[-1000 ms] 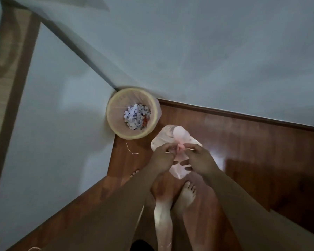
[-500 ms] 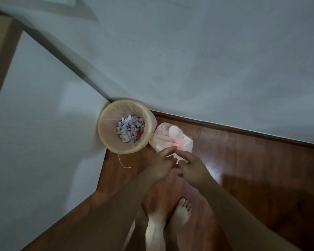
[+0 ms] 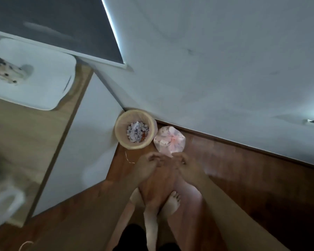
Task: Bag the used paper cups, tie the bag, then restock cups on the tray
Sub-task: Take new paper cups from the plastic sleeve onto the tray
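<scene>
The tied pink plastic bag (image 3: 169, 142) with the used cups sits on the wooden floor against the wall, right beside a round waste bin (image 3: 134, 128). My left hand (image 3: 150, 164) and my right hand (image 3: 184, 164) hover just in front of the bag, fingers loosely curled and holding nothing. My right fingertips are close to the bag's lower tip; blur hides whether they touch. A white tray (image 3: 43, 82) lies on the wooden table at the upper left, with a patterned cup (image 3: 3, 71) lying on it.
The bin holds shredded paper. A thin string (image 3: 128, 159) lies on the floor near it. The table's edge (image 3: 62, 142) runs along my left. A blurred white object (image 3: 4, 203) stands at the table's near left. My bare feet (image 3: 172, 201) stand below my hands.
The bag went from my fingers down to the floor beside the bin, and both hands have let go of it. My view swung left, bringing the table and tray into sight.
</scene>
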### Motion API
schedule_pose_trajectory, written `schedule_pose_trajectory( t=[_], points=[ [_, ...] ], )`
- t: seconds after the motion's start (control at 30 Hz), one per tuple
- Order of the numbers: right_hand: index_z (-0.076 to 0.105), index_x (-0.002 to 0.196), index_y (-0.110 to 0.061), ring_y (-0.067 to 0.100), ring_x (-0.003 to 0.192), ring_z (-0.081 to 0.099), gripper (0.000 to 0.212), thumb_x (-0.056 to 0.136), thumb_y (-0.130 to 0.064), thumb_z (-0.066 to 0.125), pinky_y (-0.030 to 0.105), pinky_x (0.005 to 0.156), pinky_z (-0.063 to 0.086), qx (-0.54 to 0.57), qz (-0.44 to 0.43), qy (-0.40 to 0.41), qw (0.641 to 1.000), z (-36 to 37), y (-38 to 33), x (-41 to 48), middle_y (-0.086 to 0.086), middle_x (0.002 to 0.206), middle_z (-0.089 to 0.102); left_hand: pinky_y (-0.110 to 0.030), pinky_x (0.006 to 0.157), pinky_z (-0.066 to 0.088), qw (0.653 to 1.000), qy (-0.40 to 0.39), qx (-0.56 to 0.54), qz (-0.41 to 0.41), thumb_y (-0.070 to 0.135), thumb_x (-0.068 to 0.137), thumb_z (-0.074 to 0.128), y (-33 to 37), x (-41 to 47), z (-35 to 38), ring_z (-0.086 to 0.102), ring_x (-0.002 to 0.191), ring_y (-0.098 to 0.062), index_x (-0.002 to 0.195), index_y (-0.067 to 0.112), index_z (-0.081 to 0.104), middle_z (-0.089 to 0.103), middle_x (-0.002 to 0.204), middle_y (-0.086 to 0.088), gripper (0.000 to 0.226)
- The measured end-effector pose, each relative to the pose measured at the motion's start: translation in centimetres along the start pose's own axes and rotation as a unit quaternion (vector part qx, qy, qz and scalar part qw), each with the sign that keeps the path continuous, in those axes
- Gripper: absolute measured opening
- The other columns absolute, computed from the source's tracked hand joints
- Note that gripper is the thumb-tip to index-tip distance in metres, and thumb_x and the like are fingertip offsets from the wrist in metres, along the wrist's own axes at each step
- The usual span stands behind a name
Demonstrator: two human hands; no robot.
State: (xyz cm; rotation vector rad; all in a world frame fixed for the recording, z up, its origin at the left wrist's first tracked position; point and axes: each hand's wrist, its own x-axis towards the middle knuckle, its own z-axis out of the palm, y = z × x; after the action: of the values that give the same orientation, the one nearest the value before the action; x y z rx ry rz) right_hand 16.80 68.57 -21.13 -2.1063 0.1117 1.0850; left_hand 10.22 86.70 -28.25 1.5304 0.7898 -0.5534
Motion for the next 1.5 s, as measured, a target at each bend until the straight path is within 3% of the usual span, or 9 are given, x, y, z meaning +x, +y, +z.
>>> schedule_pose_trajectory(
  t=[0.1,0.2,0.43,0.5,0.6,0.8,1.0,1.33,1.5],
  points=[
    [0.072,0.122,-0.028,0.019,0.104,0.078,0.024,0.100,-0.031,0.062,0.039,0.092,0.062,0.004,-0.022,-0.003,1.000,-0.9,-2.7,-5.6,-0.004,0.118,0.079,-0.022,0.087,0.065,0.999,-0.005,0.009,0.030,-0.009,0.111,0.055,3.2,-7.1,-0.9,0.080,0.104,-0.026,0.129,-0.005,0.074,0.078,0.117,-0.014,0.027],
    [0.069,0.118,-0.039,0.019,0.106,0.079,0.050,0.077,-0.062,0.051,0.052,0.098,0.063,0.019,-0.053,-0.026,0.998,-1.2,-2.9,-8.2,-0.006,0.123,0.079,-0.020,0.086,0.065,0.999,0.001,0.007,0.052,-0.005,0.114,0.054,5.0,-13.1,-1.5,0.079,0.097,-0.017,0.132,-0.006,0.073,0.079,0.118,-0.012,0.027],
    [0.071,0.129,-0.017,0.029,0.107,0.078,0.024,0.112,-0.017,0.053,0.036,0.080,0.059,-0.004,-0.102,-0.058,0.993,-1.7,-9.5,-17.1,0.006,0.124,0.077,-0.019,0.089,0.060,0.995,0.068,-0.034,0.066,0.009,0.114,0.062,6.8,-23.0,-3.7,0.081,0.095,-0.003,0.118,0.019,0.083,0.085,0.112,0.006,0.023],
    [0.072,0.124,-0.022,0.027,0.108,0.078,0.023,0.112,-0.017,0.053,0.034,0.078,0.058,-0.006,-0.121,-0.061,0.991,-1.4,-10.5,-17.7,0.004,0.124,0.078,-0.034,0.103,0.059,0.991,0.100,-0.056,0.068,0.011,0.112,0.068,6.6,-24.6,-5.0,0.080,0.107,-0.015,0.107,0.025,0.086,0.087,0.111,0.008,0.023],
    [0.073,0.117,-0.026,0.020,0.101,0.077,0.020,0.111,-0.018,0.055,0.036,0.080,0.061,-0.004,-0.136,-0.076,0.988,-0.4,-11.9,-17.8,0.000,0.120,0.079,-0.048,0.101,0.064,0.983,0.137,-0.101,0.069,0.013,0.112,0.067,6.5,-27.7,-7.3,0.084,0.107,-0.027,0.111,0.020,0.086,0.087,0.117,-0.002,0.020],
    [0.073,0.125,-0.019,0.020,0.102,0.077,0.027,0.111,-0.013,0.051,0.034,0.078,0.060,-0.020,-0.159,-0.123,0.979,4.1,-16.4,-18.5,-0.002,0.122,0.078,-0.018,0.077,0.063,0.959,0.234,-0.146,0.064,0.017,0.116,0.060,4.5,-32.3,-14.1,0.083,0.107,-0.021,0.118,0.019,0.082,0.087,0.117,0.001,0.023],
    [0.071,0.127,-0.019,0.017,0.099,0.076,0.027,0.112,-0.013,0.049,0.031,0.076,0.058,-0.046,-0.178,-0.164,0.969,11.0,-20.0,-18.5,-0.002,0.121,0.077,-0.041,0.099,0.063,0.940,0.276,-0.193,0.062,0.020,0.118,0.056,2.0,-34.8,-22.0,0.083,0.110,-0.021,0.122,0.024,0.081,0.086,0.120,0.007,0.026],
    [0.073,0.118,-0.024,0.012,0.091,0.079,0.027,0.113,-0.016,0.048,0.025,0.068,0.060,-0.057,-0.149,-0.168,0.973,24.8,-25.0,-19.0,-0.006,0.118,0.080,-0.032,0.084,0.058,0.935,0.283,-0.189,0.101,0.009,0.116,0.056,-4.5,-37.2,-38.1,0.078,0.101,-0.020,0.117,0.019,0.082,0.085,0.122,-0.002,0.028],
    [0.077,0.113,-0.027,0.007,0.089,0.080,0.028,0.113,-0.020,0.050,0.026,0.069,0.061,-0.091,-0.118,-0.183,0.972,31.9,-25.8,-18.8,-0.008,0.118,0.082,-0.030,0.079,0.056,0.943,0.277,-0.165,0.086,0.006,0.115,0.057,-9.2,-37.0,-44.5,0.077,0.099,-0.017,0.113,0.025,0.083,0.087,0.111,0.011,0.032]
  ],
)
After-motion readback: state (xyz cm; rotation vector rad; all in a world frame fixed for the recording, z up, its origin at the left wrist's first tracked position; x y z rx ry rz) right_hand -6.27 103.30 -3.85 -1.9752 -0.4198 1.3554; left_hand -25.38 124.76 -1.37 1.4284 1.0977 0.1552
